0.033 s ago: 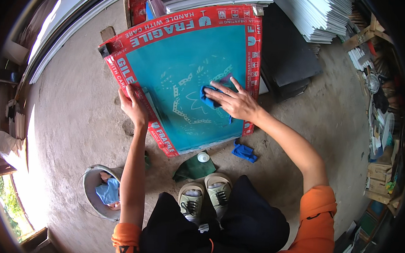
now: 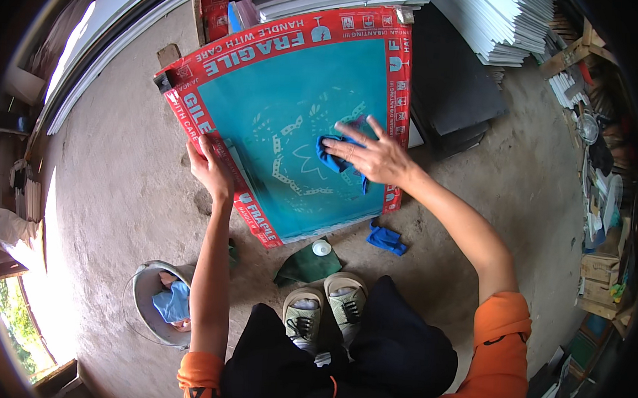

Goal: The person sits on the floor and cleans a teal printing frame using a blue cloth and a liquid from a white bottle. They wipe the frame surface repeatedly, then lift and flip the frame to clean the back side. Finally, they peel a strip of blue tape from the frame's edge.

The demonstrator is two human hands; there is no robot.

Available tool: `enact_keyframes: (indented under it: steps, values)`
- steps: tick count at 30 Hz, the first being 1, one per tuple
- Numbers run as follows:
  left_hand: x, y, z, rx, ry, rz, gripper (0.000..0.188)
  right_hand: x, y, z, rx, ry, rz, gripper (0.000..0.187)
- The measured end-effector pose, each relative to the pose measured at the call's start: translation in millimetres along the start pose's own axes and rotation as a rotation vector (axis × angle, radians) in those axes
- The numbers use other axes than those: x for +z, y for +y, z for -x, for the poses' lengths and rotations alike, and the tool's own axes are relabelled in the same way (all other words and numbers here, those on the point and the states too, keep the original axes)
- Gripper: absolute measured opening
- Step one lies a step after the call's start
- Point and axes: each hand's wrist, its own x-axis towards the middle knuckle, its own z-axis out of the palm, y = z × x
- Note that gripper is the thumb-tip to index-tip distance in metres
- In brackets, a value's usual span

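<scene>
A screen-printing frame (image 2: 251,50), edged in red tape with white print, leans in front of me. Its teal mesh (image 2: 244,110) shows a pale pattern of broken lines and leaf-like shapes. On the frame's left side my left hand (image 2: 212,173) is closed round the taped edge. My right hand (image 2: 383,159) lies over the right half of the mesh, holding a bunched blue cloth (image 2: 329,157) under its fingers. The index and middle fingers bear on the cloth while others are spread and lifted, slightly blurred.
A second blue cloth (image 2: 386,239) lies below the frame, near a green cloth (image 2: 303,266) with a white round-topped container (image 2: 322,247). At left stands a bucket (image 2: 138,298) holding a light blue cloth (image 2: 172,303). Dark panels (image 2: 459,91) and stacked white sheets (image 2: 494,25) are behind.
My right hand has shifted very slightly over the mesh, and its fingers are more spread and lifted. The left hand and the frame stay practically where they were.
</scene>
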Motion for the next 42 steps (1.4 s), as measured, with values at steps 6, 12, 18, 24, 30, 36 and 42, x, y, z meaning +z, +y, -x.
enact_keyframes:
  steps: [6,12,18,24,30,36,42]
  values:
    - [-2,3,0,-0.050,-0.031,0.004,0.034,-5,-22,5,0.164,-0.026,-0.023,0.033]
    - [-6,3,-2,-0.044,-0.027,-0.030,0.034,-9,-26,-13,0.427,0.162,0.072,0.034]
    - [-4,3,-2,-0.031,-0.038,-0.025,0.035,-10,-17,-21,0.427,0.153,0.105,0.031]
    - [-7,-3,-6,-0.031,-0.024,-0.012,0.036,-29,-5,-36,0.483,0.244,0.247,0.034]
    - [-1,3,0,-0.063,-0.035,0.001,0.035,-3,-16,-21,0.150,0.081,0.046,0.032]
    - [-5,-1,-2,-0.051,-0.037,-0.028,0.035,-27,13,-90,0.521,0.423,0.303,0.025]
    - [-6,1,-1,-0.056,-0.050,-0.028,0.033,5,-33,-24,0.282,0.070,0.024,0.029]
